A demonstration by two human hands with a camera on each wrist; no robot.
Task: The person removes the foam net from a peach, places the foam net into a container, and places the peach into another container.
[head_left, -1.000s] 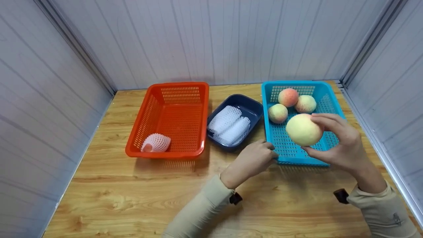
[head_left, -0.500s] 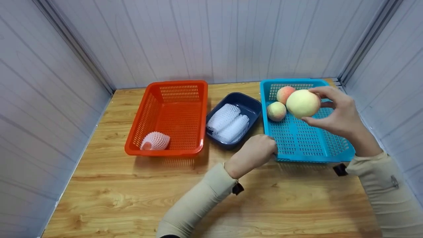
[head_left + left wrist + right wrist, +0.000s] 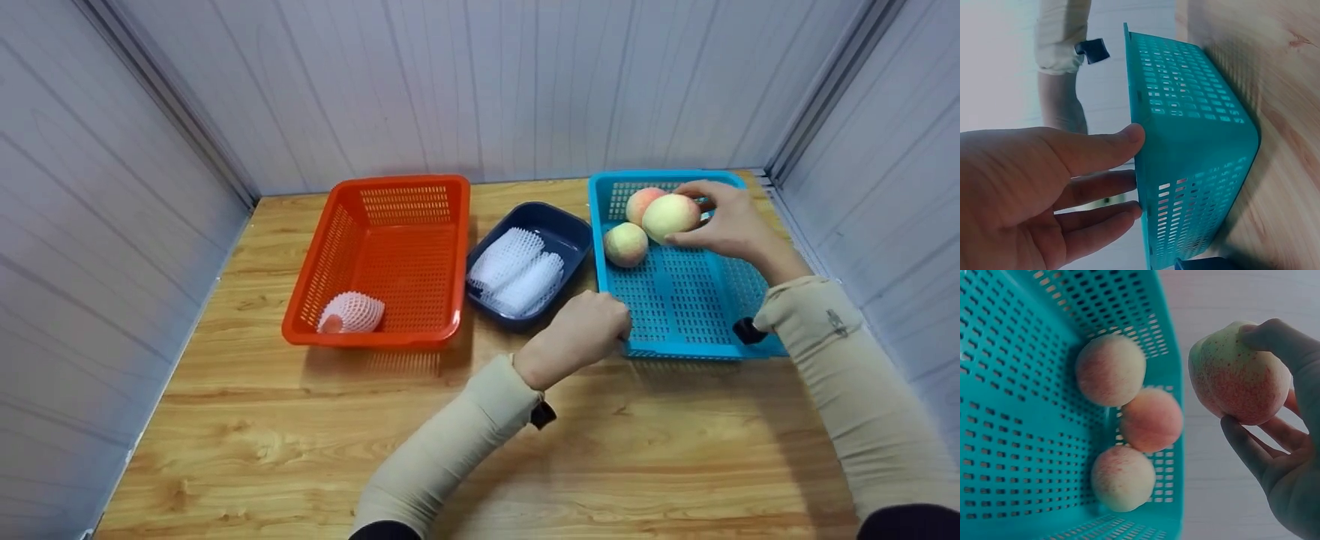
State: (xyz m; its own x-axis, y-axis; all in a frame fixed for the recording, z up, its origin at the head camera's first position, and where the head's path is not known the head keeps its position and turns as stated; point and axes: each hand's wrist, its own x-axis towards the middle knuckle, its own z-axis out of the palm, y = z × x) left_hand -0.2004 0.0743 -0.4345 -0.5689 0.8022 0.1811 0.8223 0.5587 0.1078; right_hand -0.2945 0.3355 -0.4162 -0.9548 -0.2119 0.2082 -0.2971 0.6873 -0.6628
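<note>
While our right hand (image 3: 729, 219) pinches a round pale-yellow peach with a red blush (image 3: 670, 219) between thumb and fingers, our left hand (image 3: 577, 334) grips the near left corner of a turquoise rectangular perforated plastic basket (image 3: 690, 350). Hands well apart. Left wrist view: we have the thumb over the rim at the corner, fingertips meeting the rim just beside it.

Held peach: head view puts it over the far end of the turquoise basket; right wrist view shows it apart from 3 loose peaches in there. Of those we count 1 coral-red peach (image 3: 1152, 420) in the middle near the end wall, and 2 pale peaches with a pink blush (image 3: 1123, 478), 1 on each side of it. Head view gives us only 2 of the 3.

Other items: we see a navy-blue rounded rectangular dish (image 3: 561, 234) sitting at an angle between the baskets, white foam net sleeves (image 3: 510, 259) lying in it. Further left, an orange-red rectangular perforated plastic basket (image 3: 409, 339); in its near left corner, a fruit in pale pink foam netting (image 3: 354, 311), pinkish skin showing at the open end. All on a light-brown wood-grain bench (image 3: 300, 435), grey-white panel walls (image 3: 525, 82) on 3 sides.
</note>
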